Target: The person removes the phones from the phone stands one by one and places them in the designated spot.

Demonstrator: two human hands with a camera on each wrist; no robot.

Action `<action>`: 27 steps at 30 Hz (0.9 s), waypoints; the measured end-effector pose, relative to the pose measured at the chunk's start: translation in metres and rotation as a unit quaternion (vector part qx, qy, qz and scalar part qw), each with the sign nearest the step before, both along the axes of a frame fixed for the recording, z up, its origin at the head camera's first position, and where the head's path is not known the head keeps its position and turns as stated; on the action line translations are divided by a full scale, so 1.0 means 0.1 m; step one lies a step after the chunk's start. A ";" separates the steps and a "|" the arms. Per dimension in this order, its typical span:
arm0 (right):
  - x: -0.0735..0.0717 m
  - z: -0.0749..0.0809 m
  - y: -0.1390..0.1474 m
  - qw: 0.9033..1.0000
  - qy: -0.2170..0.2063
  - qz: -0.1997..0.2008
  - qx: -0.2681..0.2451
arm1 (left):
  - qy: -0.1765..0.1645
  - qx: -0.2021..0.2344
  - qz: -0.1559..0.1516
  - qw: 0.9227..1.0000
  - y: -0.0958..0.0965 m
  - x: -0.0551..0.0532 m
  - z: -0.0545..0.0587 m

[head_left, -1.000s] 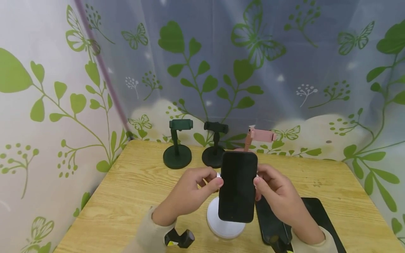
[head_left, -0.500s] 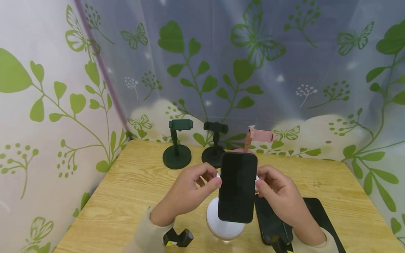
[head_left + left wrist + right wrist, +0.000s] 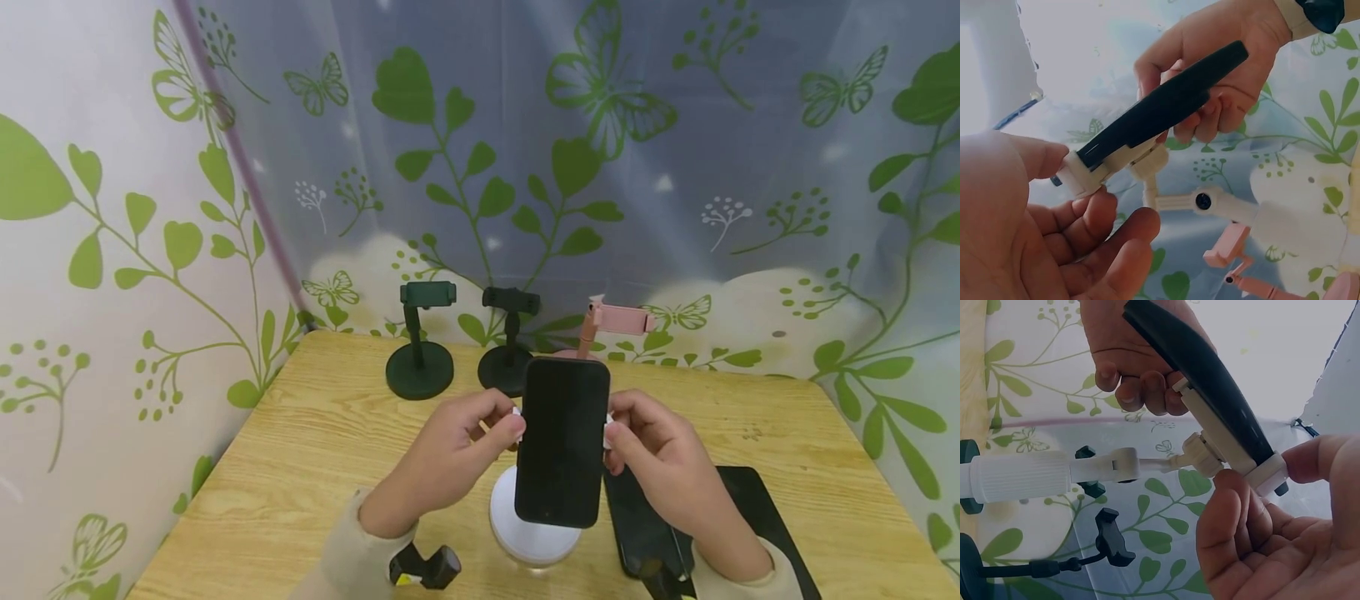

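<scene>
A black smartphone point(image 3: 562, 442) stands upright, screen towards me, in the clamp of a white phone stand point(image 3: 517, 533). My left hand point(image 3: 450, 454) pinches the white clamp end point(image 3: 1082, 176) at the phone's left edge between thumb and index finger. On the opposite edge, my right hand point(image 3: 663, 462) pinches the other clamp end point(image 3: 1267, 475) the same way. Behind the phone, the stand's jointed white arm point(image 3: 1097, 469) shows in both wrist views. From the head camera the phone hides that arm and part of the round base.
A dark green phone stand point(image 3: 420, 371), a black one point(image 3: 506, 371) and a pink one point(image 3: 622, 320) line the back of the wooden table point(image 3: 315, 467). Under and beside my right forearm lie a black phone-like device point(image 3: 637, 525) and a larger black tablet-like slab point(image 3: 757, 508).
My right thumb has slid slightly outward from the phone's edge, so the white clamp end shows there. The phone has shifted very slightly left; the other stands stay put.
</scene>
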State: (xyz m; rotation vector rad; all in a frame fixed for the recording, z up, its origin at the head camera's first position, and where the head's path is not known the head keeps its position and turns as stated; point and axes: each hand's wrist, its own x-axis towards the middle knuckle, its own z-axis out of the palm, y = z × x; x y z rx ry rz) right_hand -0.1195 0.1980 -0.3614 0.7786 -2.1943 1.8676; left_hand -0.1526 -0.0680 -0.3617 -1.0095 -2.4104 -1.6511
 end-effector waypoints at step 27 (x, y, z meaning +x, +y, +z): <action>0.20 0.31 -0.05 0.970 0.067 -0.177 0.153 | 0.037 -0.030 0.020 0.999 -0.02 0.03 0.04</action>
